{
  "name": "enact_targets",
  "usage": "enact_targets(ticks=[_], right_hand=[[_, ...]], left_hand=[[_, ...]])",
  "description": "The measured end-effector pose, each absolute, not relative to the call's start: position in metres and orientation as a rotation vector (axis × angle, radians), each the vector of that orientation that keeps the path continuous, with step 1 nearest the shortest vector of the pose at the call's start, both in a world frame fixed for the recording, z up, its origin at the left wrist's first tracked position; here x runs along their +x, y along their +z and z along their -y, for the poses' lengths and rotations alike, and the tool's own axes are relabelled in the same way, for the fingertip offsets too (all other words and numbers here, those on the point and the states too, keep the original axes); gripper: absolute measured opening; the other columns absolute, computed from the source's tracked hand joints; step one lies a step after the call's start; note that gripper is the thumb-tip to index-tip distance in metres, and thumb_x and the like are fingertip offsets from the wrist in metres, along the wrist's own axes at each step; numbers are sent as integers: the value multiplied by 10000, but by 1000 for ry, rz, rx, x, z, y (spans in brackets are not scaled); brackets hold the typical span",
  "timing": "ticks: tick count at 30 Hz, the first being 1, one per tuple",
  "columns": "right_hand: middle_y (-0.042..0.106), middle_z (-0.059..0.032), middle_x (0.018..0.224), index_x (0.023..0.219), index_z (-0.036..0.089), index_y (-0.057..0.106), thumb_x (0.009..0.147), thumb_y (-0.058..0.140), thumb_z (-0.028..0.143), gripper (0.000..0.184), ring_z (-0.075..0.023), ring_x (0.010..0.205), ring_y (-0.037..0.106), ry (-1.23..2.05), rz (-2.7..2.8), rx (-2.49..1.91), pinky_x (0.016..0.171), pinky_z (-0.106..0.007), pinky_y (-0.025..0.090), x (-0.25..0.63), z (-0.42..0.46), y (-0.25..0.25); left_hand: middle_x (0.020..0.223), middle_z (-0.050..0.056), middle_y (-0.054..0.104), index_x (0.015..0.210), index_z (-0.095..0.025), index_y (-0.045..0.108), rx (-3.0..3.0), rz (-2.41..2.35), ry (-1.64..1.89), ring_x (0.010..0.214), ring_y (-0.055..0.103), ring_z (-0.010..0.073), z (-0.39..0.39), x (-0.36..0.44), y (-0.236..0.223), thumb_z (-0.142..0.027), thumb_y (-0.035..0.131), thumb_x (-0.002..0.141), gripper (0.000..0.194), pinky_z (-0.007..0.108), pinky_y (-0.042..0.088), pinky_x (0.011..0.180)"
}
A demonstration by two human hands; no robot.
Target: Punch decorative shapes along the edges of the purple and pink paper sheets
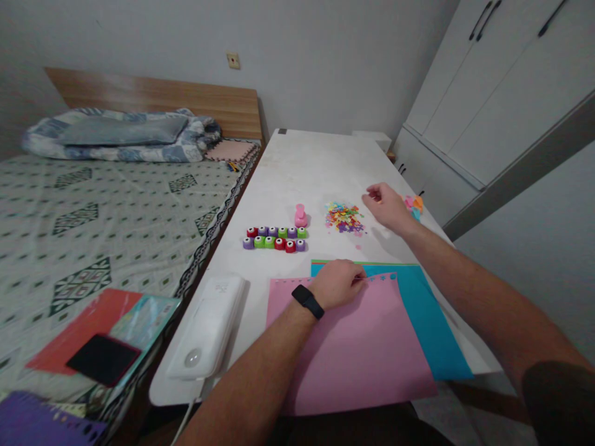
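Note:
A pink sheet of paper (362,353) lies at the table's front, with a row of punched holes along its far edge. My left hand (338,282), below a black wristband, is closed on that edge, the fingertips pinching the paper. To the right, my right hand (385,204) hovers beside a pile of small colourful paper cut-outs (344,218). Its fingers are curled together, and whatever they may hold cannot be made out. A pink craft punch (300,215) stands left of the pile. Two rows of small red, purple and green punches (275,238) sit nearer to me.
Blue paper (434,334) lies partly beneath the pink sheet. A white device with a cable (209,325) occupies the table's left front. Pink, orange and blue pieces (414,206) rest by the right edge. The bed (125,217) adjoins on the left, holding a dark tablet (103,359).

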State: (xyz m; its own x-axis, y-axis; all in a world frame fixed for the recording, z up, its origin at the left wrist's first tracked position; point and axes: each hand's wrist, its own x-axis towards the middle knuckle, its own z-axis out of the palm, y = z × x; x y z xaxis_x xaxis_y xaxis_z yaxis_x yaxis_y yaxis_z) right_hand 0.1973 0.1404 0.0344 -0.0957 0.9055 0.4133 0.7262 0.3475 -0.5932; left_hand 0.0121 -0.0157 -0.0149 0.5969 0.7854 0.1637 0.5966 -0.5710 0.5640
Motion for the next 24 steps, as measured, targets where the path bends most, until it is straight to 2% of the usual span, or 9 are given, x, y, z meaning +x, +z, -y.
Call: enact_targets(ticks=[9,12,16,24], right_hand=[[722,-159,1095,1025,177,690,849,611,654,515,-286,952,658,571,2261,-1520,795,-390,486,57,-161,17],[752,-121,930,924,182,712,844,635,601,434,-264,858,674,634,2293,-1559,716,-345,469,37,-165,12],[722,-69,720,812,183,704,833,665,437,257,-221,758,656,701,2274,-1585,650,-300,432,27,-164,8],[721,-56,937,922,207,648,841,652,423,232,-191,801,627,574,1973,-1458,725,-320,472,68,-150,32]], left_hand=[[877,64,747,851,-198,721,2389,-1145,534,819,668,200,20,13,-9,-343,565,930,228,291,468,741],[872,69,745,836,-196,708,2379,-1168,525,788,667,198,20,12,-7,-348,563,929,230,291,466,717],[880,76,746,830,-191,702,2389,-1146,526,770,668,199,20,11,-6,-343,568,923,223,291,467,697],[886,71,753,852,-197,726,2394,-1142,533,826,676,210,19,13,-9,-351,564,925,235,305,483,760]])
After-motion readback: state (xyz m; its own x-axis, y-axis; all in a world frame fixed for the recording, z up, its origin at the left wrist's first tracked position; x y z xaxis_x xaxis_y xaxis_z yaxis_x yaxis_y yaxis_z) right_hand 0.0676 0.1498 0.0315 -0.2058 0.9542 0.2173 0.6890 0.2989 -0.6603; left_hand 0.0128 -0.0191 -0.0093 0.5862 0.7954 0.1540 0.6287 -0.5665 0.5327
